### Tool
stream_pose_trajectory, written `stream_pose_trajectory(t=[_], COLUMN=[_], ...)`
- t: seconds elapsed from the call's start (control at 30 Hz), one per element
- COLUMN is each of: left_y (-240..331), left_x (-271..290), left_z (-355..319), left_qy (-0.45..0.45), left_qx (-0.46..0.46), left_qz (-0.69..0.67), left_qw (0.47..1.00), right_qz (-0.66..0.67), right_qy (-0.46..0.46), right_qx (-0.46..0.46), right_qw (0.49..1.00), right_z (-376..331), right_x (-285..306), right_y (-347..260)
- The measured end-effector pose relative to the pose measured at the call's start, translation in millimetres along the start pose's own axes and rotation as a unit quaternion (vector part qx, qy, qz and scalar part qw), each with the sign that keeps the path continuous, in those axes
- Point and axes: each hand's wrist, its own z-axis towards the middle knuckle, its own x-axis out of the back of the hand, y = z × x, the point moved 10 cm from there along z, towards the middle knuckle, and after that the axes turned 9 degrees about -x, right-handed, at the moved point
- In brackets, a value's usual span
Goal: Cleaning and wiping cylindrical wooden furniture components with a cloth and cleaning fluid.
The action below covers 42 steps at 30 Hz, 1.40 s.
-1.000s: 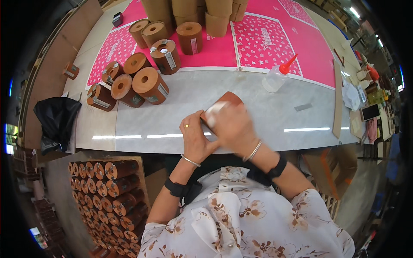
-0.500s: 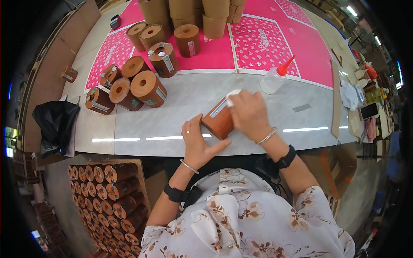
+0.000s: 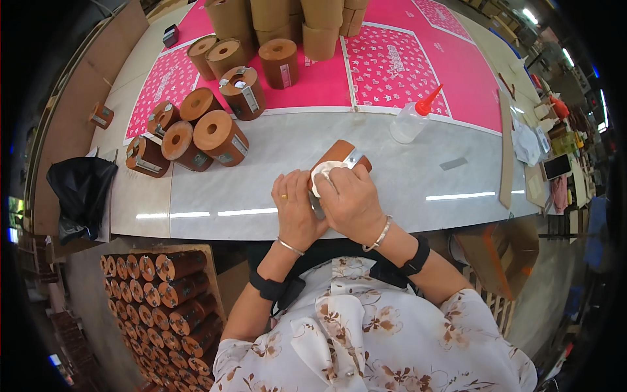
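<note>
A reddish-brown cylinder with a silvery metal strip lies tilted on the grey tabletop in front of me. My left hand is curled against its left side, steadying it. My right hand pinches a crumpled white cloth and presses it onto the cylinder near the strip. Both hands hide much of the cylinder's near end. To the right stands a clear squeeze bottle with a red pointed nozzle.
Several brown cylinders with centre holes stand or lie at left. Cardboard tubes rise behind them on pink printed sheets. A black bag hangs at the left edge. Many stacked cylinders sit below left; an open carton is below right.
My right hand has moved left and nearer to me with the cloth, now close beside my left hand. The cylinder has turned, so its metal strip shows at another angle.
</note>
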Motion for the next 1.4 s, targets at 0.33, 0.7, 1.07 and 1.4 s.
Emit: stream_pose_trajectory(t=[0.33, 0.7, 1.07, 1.4], left_y=[-20, -13, 8, -2], left_x=[-16, -11, -9, 25], left_z=[-12, -6, 1, 31], left_qy=[-0.075, -0.042, -0.033, -0.108], left_qx=[0.157, 0.110, 0.020, 0.056], left_qz=[-0.145, -0.106, -0.072, -0.223], left_qw=[0.974, 0.987, 0.997, 0.967], right_qz=[-0.018, -0.021, -0.027, 0.259], right_qy=[0.020, 0.007, -0.074, -0.105], right_qx=[-0.113, -0.078, -0.048, -0.327], right_qw=[0.993, 0.997, 0.996, 0.903], right_z=[8, 6, 23, -23], right_x=[28, 30, 24, 25], right_y=[78, 69, 84, 140])
